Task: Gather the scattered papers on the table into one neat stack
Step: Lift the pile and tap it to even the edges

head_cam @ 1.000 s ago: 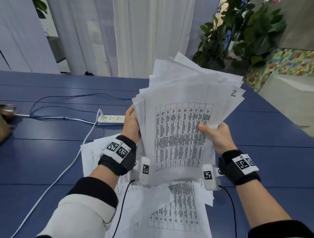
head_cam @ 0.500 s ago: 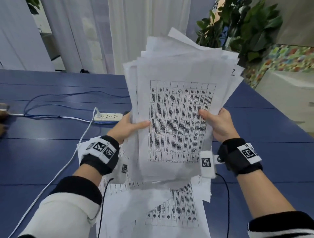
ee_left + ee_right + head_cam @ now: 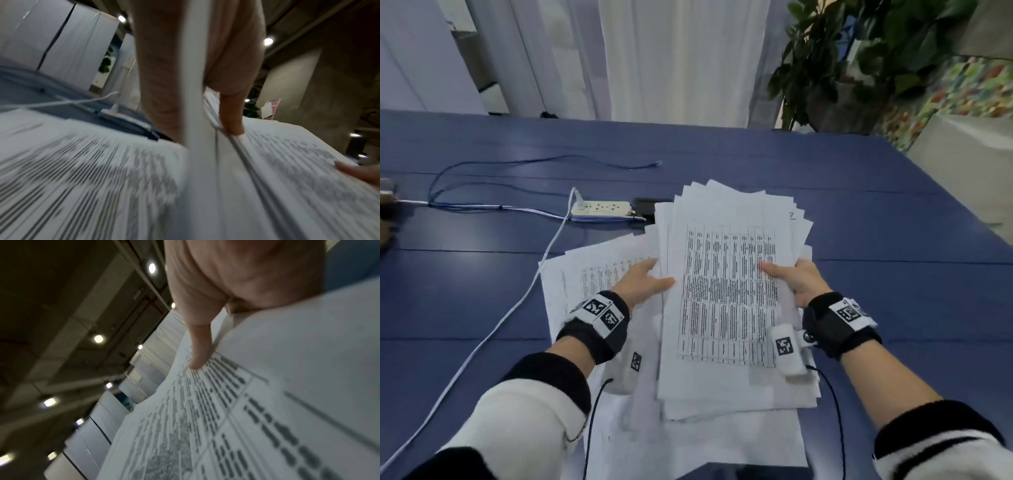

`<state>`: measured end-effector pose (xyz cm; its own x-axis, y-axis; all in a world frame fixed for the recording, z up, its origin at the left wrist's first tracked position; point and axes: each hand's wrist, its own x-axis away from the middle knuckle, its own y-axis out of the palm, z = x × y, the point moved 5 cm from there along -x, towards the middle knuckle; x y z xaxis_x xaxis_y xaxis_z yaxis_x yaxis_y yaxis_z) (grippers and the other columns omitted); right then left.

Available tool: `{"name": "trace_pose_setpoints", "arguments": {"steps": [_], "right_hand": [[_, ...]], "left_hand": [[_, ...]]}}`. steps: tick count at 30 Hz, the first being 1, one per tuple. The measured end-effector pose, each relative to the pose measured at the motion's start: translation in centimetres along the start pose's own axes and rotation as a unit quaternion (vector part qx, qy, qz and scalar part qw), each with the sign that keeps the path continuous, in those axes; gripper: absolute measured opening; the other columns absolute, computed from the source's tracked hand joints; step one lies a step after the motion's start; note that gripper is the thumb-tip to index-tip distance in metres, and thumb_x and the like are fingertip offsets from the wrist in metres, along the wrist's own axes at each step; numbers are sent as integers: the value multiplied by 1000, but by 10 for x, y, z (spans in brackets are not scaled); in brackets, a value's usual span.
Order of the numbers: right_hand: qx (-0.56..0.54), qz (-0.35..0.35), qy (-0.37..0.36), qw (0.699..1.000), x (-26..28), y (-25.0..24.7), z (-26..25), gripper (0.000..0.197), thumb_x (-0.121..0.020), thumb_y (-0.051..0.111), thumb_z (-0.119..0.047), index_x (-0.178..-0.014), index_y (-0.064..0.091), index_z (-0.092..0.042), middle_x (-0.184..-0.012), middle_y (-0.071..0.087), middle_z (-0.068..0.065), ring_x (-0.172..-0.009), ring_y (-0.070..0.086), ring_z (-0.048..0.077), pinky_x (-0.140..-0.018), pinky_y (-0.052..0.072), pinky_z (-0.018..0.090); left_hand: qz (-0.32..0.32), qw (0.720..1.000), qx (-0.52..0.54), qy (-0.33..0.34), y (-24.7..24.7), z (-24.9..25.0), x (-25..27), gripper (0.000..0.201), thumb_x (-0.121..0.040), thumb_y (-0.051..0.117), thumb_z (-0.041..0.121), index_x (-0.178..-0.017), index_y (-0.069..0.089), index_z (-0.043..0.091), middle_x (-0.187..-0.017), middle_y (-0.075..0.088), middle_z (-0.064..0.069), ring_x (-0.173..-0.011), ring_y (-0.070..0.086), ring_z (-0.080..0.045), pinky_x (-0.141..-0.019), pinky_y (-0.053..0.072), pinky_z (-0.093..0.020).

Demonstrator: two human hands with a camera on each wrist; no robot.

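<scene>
A thick bundle of printed papers (image 3: 729, 294) lies tilted low over the blue table (image 3: 876, 308), its sheets fanned unevenly at the far end. My left hand (image 3: 645, 282) grips its left edge, thumb on top (image 3: 231, 116). On the right edge my right hand (image 3: 792, 282) holds it, thumb pressed on the printed table (image 3: 198, 352). More loose sheets (image 3: 599, 274) lie flat on the table under and left of the bundle, reaching the near edge. The fingers beneath the bundle are hidden.
A white power strip (image 3: 601, 208) with a white cable (image 3: 493, 329) and blue wires (image 3: 482, 168) lies left of the papers. A dark flat object (image 3: 645, 205) sits beside the strip. A potted plant (image 3: 859, 58) stands beyond the far right corner.
Both hands have lowered the bundle from upright in front of me down towards the table, tipping it nearly flat over the loose sheets.
</scene>
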<state>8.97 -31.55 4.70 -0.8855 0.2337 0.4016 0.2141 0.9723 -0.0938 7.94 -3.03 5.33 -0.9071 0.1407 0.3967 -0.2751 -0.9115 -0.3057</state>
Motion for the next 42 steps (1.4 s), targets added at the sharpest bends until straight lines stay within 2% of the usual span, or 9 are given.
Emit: {"name": "trace_pose_setpoints", "arguments": {"steps": [3,5,7,10,14,25,31,35,42], "right_hand": [[66,13,50,996,2,-1,48,47,-75,74,-2,-116,53,7,-117,62,18,-100,60,28,-96,41,33],[106,19,71,992,9,-4,72,64,-79,72,-5,-132,40,9,-135,49,21,-120,50,33,-100,38,37],[125,17,82,989,12,-10,88,65,-81,70,-10,-135,38,8,-137,47,20,-121,50,33,-100,40,39],[102,6,96,990,26,-17,96,42,-86,63,-6,-124,52,8,-109,65,13,-90,62,22,-78,51,31],[91,11,84,992,53,-20,98,39,-91,58,-9,-126,50,4,-112,57,5,-96,52,19,-86,39,28],[92,-18,83,992,80,-19,126,40,-86,64,-12,-124,55,-5,-119,63,8,-95,58,16,-86,41,26],[24,-34,32,999,82,-13,107,44,-83,66,-6,-123,51,-19,-109,63,-4,-89,56,-2,-86,43,21],[-18,-55,-10,998,82,-17,69,49,-83,66,-8,-128,50,-14,-120,65,6,-109,63,18,-99,46,39],[-8,-54,-176,983,78,-10,-23,33,-87,57,2,-114,56,-18,-109,68,0,-93,69,8,-90,53,27]], "left_hand": [[-18,994,-71,-81,13,-46,4,53,-88,56,9,-137,38,16,-142,41,-11,-106,60,-27,-83,54,-35],[-10,992,-85,-89,20,-66,7,48,-91,45,1,-136,40,17,-143,40,-18,-66,63,-16,-41,43,-17],[8,993,-91,-80,24,-75,10,45,-92,41,-2,-134,42,13,-142,42,-20,-67,60,-20,-33,32,-10],[22,992,-99,-73,25,-80,14,40,-91,44,-3,-129,46,11,-135,49,-19,-72,62,-26,-40,42,-11],[-59,978,-154,-130,28,-88,24,38,-87,52,-1,-124,49,8,-122,56,-15,-108,58,-36,-91,49,-37],[-325,921,-127,-173,51,-105,65,50,-79,51,-15,-121,52,12,-113,67,-2,-95,66,-22,-74,58,-32],[-148,962,150,-176,44,-83,54,37,-87,46,-8,-117,49,13,-123,52,-17,-91,56,-23,-80,50,-34],[-30,985,135,-107,35,-71,45,101,-68,78,35,-145,17,11,-139,42,-8,-122,48,-31,-108,34,-47],[88,977,117,155,-3,24,41,33,-86,61,13,-116,51,5,-113,64,-2,-98,62,-10,-87,51,-21]]}}
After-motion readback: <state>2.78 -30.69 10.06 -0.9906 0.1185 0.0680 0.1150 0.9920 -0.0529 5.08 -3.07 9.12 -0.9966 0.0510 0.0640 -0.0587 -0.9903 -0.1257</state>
